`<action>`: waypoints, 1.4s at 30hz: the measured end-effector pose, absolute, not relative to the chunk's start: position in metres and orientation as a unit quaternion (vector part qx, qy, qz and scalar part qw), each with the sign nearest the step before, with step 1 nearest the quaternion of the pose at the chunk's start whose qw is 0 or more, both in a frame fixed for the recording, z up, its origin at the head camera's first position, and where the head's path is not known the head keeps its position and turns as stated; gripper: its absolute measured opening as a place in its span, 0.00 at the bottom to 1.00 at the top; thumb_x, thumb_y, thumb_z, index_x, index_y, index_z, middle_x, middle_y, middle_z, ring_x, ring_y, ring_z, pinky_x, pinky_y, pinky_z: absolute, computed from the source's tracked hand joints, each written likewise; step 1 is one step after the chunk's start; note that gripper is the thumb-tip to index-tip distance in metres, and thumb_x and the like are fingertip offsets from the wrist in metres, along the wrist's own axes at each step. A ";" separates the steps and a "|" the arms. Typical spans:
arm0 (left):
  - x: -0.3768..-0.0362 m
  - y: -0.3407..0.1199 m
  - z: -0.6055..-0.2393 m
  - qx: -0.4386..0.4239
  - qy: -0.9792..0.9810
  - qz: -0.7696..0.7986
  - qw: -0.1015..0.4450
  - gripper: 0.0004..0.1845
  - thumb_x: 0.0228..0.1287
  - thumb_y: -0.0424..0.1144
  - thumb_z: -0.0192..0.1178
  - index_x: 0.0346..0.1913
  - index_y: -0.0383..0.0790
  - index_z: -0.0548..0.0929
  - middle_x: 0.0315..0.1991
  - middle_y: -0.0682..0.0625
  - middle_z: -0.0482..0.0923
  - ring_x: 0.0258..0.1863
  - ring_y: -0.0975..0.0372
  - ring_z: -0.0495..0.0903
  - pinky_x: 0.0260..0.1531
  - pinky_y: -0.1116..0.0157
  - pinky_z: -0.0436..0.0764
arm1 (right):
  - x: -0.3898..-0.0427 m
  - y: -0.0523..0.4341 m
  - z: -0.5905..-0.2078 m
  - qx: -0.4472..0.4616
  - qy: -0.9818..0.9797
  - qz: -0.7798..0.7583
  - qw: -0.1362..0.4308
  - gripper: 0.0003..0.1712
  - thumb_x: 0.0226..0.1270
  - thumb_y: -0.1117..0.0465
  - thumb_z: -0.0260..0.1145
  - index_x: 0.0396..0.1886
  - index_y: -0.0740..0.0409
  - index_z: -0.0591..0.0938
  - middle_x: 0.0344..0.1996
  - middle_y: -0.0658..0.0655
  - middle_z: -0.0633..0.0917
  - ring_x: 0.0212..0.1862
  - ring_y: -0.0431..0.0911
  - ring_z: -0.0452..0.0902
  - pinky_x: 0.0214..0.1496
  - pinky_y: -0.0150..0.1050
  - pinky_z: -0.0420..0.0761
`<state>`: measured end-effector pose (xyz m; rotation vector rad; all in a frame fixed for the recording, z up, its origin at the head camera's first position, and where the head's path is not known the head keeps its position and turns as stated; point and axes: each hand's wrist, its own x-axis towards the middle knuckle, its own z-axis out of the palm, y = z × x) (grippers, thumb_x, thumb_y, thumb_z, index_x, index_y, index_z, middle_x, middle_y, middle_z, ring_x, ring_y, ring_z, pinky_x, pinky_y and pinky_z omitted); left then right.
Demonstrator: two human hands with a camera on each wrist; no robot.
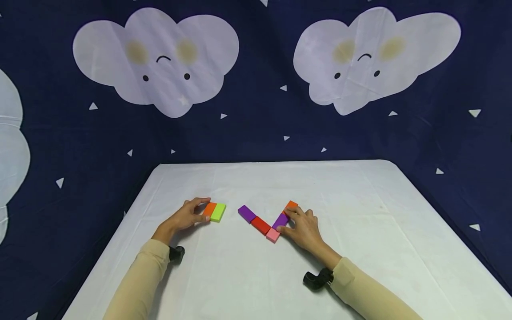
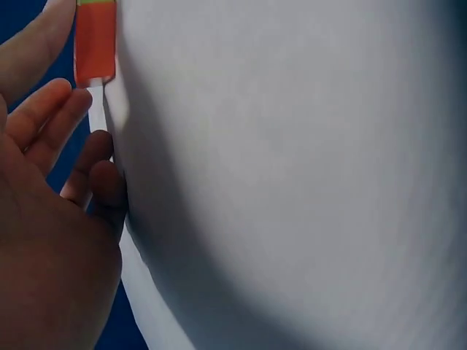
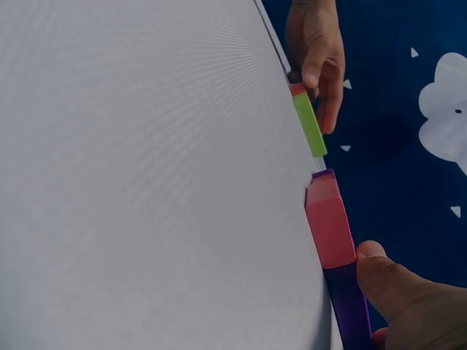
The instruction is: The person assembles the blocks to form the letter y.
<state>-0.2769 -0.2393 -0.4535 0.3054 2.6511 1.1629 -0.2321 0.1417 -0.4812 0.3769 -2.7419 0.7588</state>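
Blocks lie flat on a white table (image 1: 360, 249) in two groups. Toward the left, an orange block (image 1: 210, 209) and a green block (image 1: 218, 212) sit side by side, touching along their long edges. The left hand (image 1: 186, 217) rests on the table just left of this pair, its thumb and fingers curled round the orange block from near and far sides. In the left wrist view the fingertips (image 2: 69, 98) sit right at the end of the orange block.

Right of the pair, well apart from it, five more blocks form a V shape. A purple block (image 1: 246, 214) and a red block (image 1: 261, 225) make the left arm, a pink block (image 1: 273, 234) sits at the near point, and a second purple block (image 1: 281, 221) and a second orange block (image 1: 290, 206) make the right arm. The right hand (image 1: 305, 229) lies just right of the V, fingers bent, with its thumb at the pink block and its fingertips on the second purple and second orange blocks.

Behind the table hangs a dark blue cloth (image 1: 260, 115) printed with white clouds (image 1: 156, 58).
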 end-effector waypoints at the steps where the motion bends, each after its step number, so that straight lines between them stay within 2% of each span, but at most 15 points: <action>1: -0.277 -0.239 -0.453 0.107 0.905 0.394 0.118 0.37 0.55 0.42 0.67 0.69 0.45 0.65 0.64 0.35 0.63 0.60 0.47 0.61 0.54 0.51 0.69 | -0.232 0.142 -0.481 0.130 -0.947 0.262 0.134 0.38 0.46 0.42 0.73 0.57 0.55 0.80 0.54 0.52 0.80 0.40 0.50 0.66 0.39 0.41 0.60; 5: -0.280 -0.239 -0.455 0.107 0.907 0.386 0.128 0.38 0.53 0.41 0.68 0.68 0.46 0.66 0.64 0.36 0.63 0.60 0.48 0.59 0.62 0.44 0.61 | -0.231 0.142 -0.481 0.126 -0.949 0.259 0.124 0.38 0.46 0.41 0.73 0.57 0.54 0.79 0.54 0.52 0.80 0.40 0.50 0.66 0.39 0.41 0.60; 15: -0.279 -0.240 -0.456 0.113 0.912 0.379 0.109 0.36 0.53 0.40 0.69 0.66 0.42 0.69 0.63 0.37 0.66 0.59 0.47 0.63 0.62 0.44 0.61 | -0.230 0.142 -0.481 0.127 -0.949 0.259 0.125 0.37 0.46 0.41 0.73 0.57 0.53 0.80 0.53 0.51 0.79 0.41 0.51 0.66 0.40 0.42 0.61; 19: -0.276 -0.242 -0.456 0.113 0.914 0.380 0.086 0.36 0.51 0.40 0.70 0.65 0.39 0.70 0.61 0.36 0.69 0.57 0.47 0.66 0.59 0.46 0.65 | -0.230 0.142 -0.481 0.128 -0.951 0.254 0.124 0.37 0.47 0.41 0.72 0.57 0.53 0.80 0.53 0.50 0.79 0.40 0.51 0.66 0.39 0.42 0.62; 23: -0.273 -0.244 -0.453 0.109 0.911 0.390 0.074 0.35 0.51 0.40 0.70 0.64 0.39 0.70 0.56 0.35 0.69 0.54 0.48 0.67 0.50 0.53 0.70 | -0.230 0.142 -0.481 0.130 -0.950 0.253 0.127 0.37 0.47 0.41 0.73 0.56 0.53 0.80 0.53 0.50 0.79 0.40 0.50 0.66 0.39 0.41 0.61; 26: -0.271 -0.244 -0.451 0.104 0.908 0.398 0.073 0.35 0.52 0.40 0.69 0.65 0.40 0.70 0.55 0.36 0.70 0.53 0.48 0.67 0.45 0.57 0.71 | -0.230 0.142 -0.481 0.131 -0.949 0.255 0.132 0.37 0.46 0.41 0.73 0.56 0.53 0.80 0.53 0.50 0.80 0.40 0.50 0.66 0.39 0.41 0.61; 32: -0.262 -0.240 -0.443 0.117 0.905 0.406 0.056 0.36 0.53 0.43 0.68 0.66 0.43 0.69 0.59 0.41 0.71 0.54 0.50 0.66 0.45 0.57 0.67 | -0.230 0.142 -0.482 0.130 -0.950 0.254 0.130 0.37 0.46 0.41 0.73 0.57 0.53 0.80 0.53 0.51 0.80 0.40 0.50 0.66 0.39 0.41 0.61; 37: -0.249 -0.226 -0.434 0.142 0.894 0.423 0.025 0.35 0.51 0.42 0.70 0.64 0.42 0.71 0.59 0.45 0.73 0.51 0.51 0.67 0.38 0.63 0.65 | -0.230 0.142 -0.482 0.130 -0.949 0.254 0.133 0.37 0.46 0.41 0.73 0.56 0.53 0.80 0.53 0.50 0.80 0.40 0.50 0.66 0.38 0.41 0.61; 42: -0.233 -0.206 -0.427 0.164 0.884 0.438 0.013 0.34 0.51 0.42 0.70 0.63 0.43 0.73 0.60 0.47 0.73 0.49 0.52 0.68 0.38 0.66 0.65 | -0.231 0.142 -0.482 0.129 -0.949 0.253 0.134 0.37 0.46 0.41 0.73 0.56 0.53 0.80 0.53 0.50 0.80 0.40 0.50 0.66 0.38 0.41 0.61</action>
